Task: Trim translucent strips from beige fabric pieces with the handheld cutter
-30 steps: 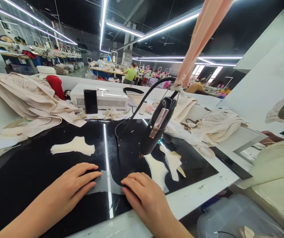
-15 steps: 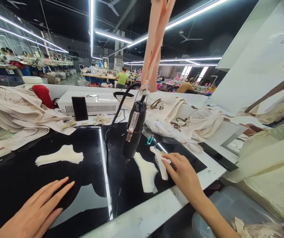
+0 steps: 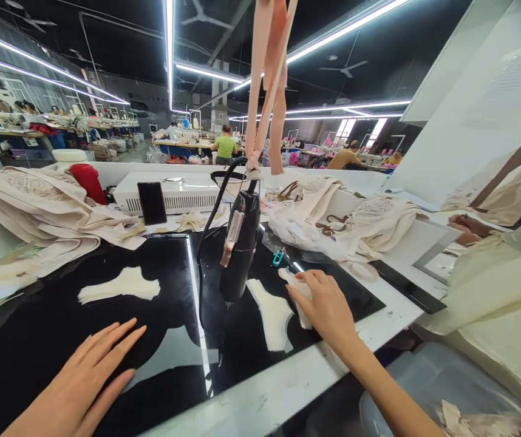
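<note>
My left hand [image 3: 90, 376] lies with its fingers spread over the black surface [image 3: 28, 340], beside a translucent grey template [image 3: 169, 355]. My right hand [image 3: 326, 303] reaches over the rightmost cream fabric piece [image 3: 305, 318], its fingertips bent against the upper part; the thumb side and what is under the palm are partly hidden. Left of it lies another cream stack [image 3: 272, 315]. A third cream stack [image 3: 121, 285] is beyond my left hand. A black handheld tool [image 3: 241, 246] hangs upright from pink straps [image 3: 265, 91] between my hands.
A teal clip [image 3: 278, 258] lies near my right hand. A phone [image 3: 152, 203] leans on a white vented box [image 3: 192, 197]. Piled cream garments [image 3: 46, 203] stand at left, more [image 3: 379, 221] at right. At the right edge, another person's hands [image 3: 469, 229] show near cloth.
My right hand has closed in over the rightmost cream piece, covering more of it. The hanging tool has swung slightly left, and the view has shifted a little. My left hand stays spread.
</note>
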Demonstrator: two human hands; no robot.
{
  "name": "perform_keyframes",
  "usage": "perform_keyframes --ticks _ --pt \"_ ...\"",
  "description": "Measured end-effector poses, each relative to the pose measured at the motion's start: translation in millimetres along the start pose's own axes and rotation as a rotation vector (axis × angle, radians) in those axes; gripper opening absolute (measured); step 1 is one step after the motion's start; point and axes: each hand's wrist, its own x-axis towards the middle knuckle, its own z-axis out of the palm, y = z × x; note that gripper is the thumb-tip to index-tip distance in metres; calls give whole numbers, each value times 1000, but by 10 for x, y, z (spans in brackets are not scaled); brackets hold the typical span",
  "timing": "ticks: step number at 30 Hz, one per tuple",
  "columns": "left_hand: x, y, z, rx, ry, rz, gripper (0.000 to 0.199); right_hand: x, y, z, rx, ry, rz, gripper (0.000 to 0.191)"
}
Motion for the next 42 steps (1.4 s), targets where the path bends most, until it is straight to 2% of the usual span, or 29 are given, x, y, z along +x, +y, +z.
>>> perform_keyframes --ticks 6,10,14,20,27,30,33,38,42 --pt "124 35 12 45 93 4 59 202 22 104 -79 -36 111 27" --pt "50 -6 -32 20 70 -63 56 247 84 159 -26 -80 128 22" --pt "4 23 -135 -3 54 -74 56 243 203 128 116 -63 132 23" --pt "112 228 -298 -9 28 9 56 204 357 57 330 -48 185 25" --pt "214 412 -295 50 81 134 54 148 359 -41 475 29 203 27" --pt "264 496 -312 113 53 241 58 91 319 -125 494 51 179 31" --pt "337 586 -333 102 55 296 58 2 253 -182 483 13 95 35" --pt "415 679 -353 95 79 369 53 -113 138 -148 449 -74 -62 29" --pt "372 644 -342 115 93 392 51 -82 99 -106 440 -70 -101 18"
